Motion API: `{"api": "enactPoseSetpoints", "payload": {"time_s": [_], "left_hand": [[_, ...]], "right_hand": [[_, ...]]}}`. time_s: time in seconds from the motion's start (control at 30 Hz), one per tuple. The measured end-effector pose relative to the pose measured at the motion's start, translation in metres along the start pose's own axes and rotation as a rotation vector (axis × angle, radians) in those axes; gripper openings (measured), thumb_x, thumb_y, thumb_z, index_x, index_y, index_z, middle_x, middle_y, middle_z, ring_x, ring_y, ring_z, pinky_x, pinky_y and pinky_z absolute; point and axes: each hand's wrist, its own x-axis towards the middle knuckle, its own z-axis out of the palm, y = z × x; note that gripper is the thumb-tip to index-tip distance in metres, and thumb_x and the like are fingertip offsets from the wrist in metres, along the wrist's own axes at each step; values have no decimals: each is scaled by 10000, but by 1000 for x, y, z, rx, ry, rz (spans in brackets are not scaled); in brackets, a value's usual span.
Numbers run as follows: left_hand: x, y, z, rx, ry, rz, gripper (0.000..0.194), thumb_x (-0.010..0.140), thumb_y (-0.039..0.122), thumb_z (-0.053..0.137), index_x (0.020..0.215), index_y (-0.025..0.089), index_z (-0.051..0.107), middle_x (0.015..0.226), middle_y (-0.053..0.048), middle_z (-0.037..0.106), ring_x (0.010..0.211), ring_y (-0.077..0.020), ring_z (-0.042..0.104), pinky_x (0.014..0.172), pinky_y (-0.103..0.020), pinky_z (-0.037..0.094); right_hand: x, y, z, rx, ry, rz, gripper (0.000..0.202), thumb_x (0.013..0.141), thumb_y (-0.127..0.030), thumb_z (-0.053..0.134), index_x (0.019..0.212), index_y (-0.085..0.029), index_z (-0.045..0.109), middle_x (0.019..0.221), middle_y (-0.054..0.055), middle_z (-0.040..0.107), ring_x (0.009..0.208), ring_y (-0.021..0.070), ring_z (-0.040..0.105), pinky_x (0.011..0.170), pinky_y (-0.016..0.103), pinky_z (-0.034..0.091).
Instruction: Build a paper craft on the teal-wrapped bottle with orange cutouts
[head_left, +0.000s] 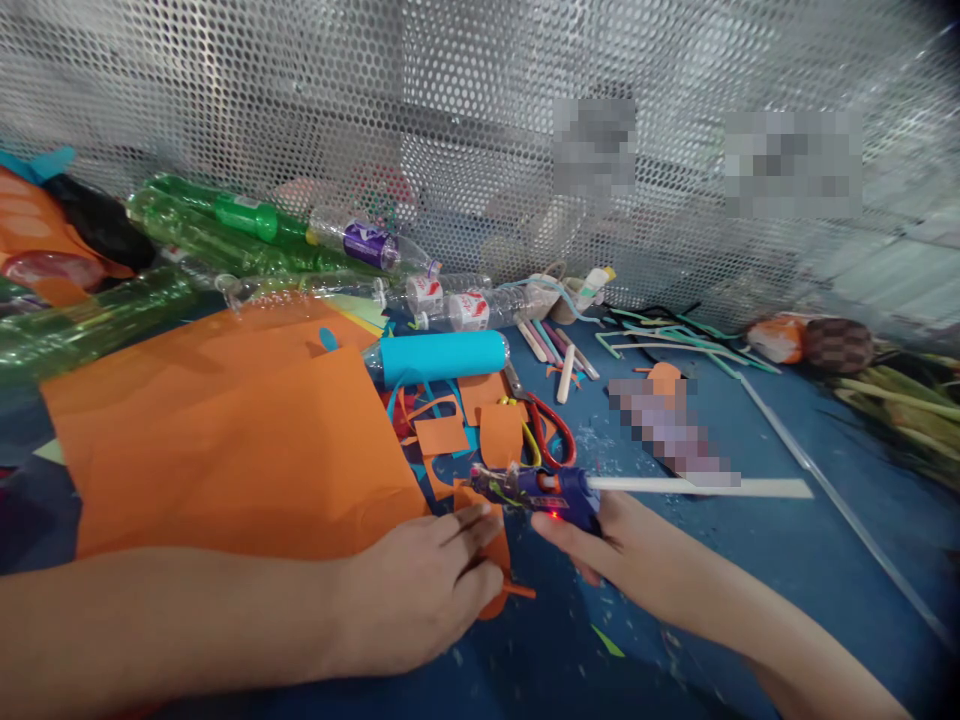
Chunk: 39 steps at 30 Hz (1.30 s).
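In my right hand (626, 545) is a dark blue hot glue gun (574, 492), its small red light glowing. A long white glue stick (750, 488) sticks out of its back end. The gun's nozzle points left, just above a narrow orange paper piece (496, 545). Bent fingers of my left hand (420, 590) hold that piece against the blue table; part of it is hidden under them. Close beyond the gun lie red-handled scissors (556, 432) and orange paper scraps (441, 436). A bottle wrapped in blue paper (444, 356) rests behind them.
Large orange sheets (240, 460) spread over the left side. Green bottles (255, 225) and clear bottles (480, 308) line the back, before a perforated metal screen (465, 110). Coloured sticks (559, 345) and thin straws (690, 340) lie right of centre. A person's hand (675, 430), blurred out, is at right.
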Motion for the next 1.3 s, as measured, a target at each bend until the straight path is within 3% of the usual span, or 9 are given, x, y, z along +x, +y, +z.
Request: {"api": "enactPoseSetpoints", "payload": {"time_s": [0.2, 0.4, 0.87, 1.3], "left_hand": [[-1, 0, 6, -9, -5, 10, 186, 877, 191, 394, 921, 99, 549, 1256, -227, 518, 1187, -293, 483, 935, -367, 454], [-1, -1, 7, -15, 15, 10, 174, 869, 188, 409, 891, 92, 552, 1243, -234, 526, 1176, -299, 493, 946, -370, 445], [0, 0, 2, 16, 23, 10, 182, 865, 188, 408, 911, 104, 563, 1209, -207, 562, 1121, -278, 537, 909, -356, 461], [1, -1, 3, -3, 53, 25, 193, 870, 189, 422, 940, 85, 569, 1208, -201, 561, 1204, -254, 465, 1037, -339, 353]], "right_hand": [[0, -3, 2, 6, -20, -1, 511, 834, -626, 380, 578, -197, 486, 487, -14, 495, 473, 128, 482, 519, 256, 368], [2, -4, 1, 17, 10, -58, 445, 848, -578, 408, 699, -198, 585, 466, -26, 506, 441, 127, 472, 490, 252, 352], [-1, 5, -5, -34, 2, -30, 488, 847, -583, 409, 558, -202, 508, 468, -14, 523, 459, 127, 495, 510, 255, 367], [-11, 14, -12, -147, 69, 13, 470, 829, -605, 414, 604, -218, 558, 480, 21, 573, 482, 173, 535, 570, 309, 403]]}}
